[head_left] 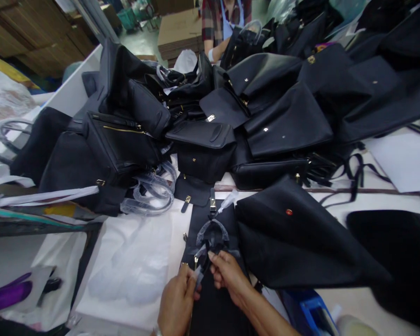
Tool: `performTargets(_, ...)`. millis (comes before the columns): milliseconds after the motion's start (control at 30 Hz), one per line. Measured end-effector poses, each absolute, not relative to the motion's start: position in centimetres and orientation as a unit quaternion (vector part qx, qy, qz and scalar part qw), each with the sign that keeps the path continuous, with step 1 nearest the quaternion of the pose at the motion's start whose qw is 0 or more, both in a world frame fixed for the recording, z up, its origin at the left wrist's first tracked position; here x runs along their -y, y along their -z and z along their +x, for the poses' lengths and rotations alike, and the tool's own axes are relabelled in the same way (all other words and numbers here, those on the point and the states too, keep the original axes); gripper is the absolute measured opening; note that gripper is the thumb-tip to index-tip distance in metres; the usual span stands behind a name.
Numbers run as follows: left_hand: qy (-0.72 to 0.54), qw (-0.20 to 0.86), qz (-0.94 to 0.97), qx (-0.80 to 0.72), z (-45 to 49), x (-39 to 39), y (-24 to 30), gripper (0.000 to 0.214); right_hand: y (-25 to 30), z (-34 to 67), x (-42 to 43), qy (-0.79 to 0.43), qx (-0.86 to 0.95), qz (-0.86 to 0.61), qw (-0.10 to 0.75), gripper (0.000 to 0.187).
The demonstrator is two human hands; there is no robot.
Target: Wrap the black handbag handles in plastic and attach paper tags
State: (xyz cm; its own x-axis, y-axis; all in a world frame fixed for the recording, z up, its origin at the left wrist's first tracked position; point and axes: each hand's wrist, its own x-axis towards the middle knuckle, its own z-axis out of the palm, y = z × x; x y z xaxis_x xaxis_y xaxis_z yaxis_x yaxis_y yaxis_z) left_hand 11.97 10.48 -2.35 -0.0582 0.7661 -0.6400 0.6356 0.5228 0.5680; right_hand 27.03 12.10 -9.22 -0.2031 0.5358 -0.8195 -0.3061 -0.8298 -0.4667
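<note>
A black bag (219, 308) lies in front of me on the table, reaching away from me between both hands. Its small handle (225, 230) is wrapped in clear plastic, and a gold-coloured buckle (213, 204) sits beyond it. My left hand (178, 298) is closed at the bag's left side, pinching a strap (203, 262) partly covered in clear plastic, close to a gold metal fitting (196, 260). With thumb and fingers pressed together, my right hand (227, 274) grips the same strap near the handle. The fingertips partly hide the strap.
Black bags (287, 121) are heaped across the far table. A large black bag (294, 238) lies close on my right, above a blue object (315, 312). White sheets (133, 261) lie to my left, below plastic-wrapped handles (154, 191). A person (227, 18) stands opposite.
</note>
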Motion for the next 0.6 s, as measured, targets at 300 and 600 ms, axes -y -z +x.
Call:
performTargets(300, -0.127, 0.618, 0.320, -0.706, 12.7, -11.9, 3.8, 0.022, 8.2, 26.2, -11.2, -0.793, 0.063, -0.520, 0.311, 0.051)
performTargets(600, -0.127, 0.687, 0.328, -0.636, 12.3, -12.3, 2.9, 0.028, 10.4, 26.7, -10.9, -0.781, 0.110, -0.512, 0.341, 0.049)
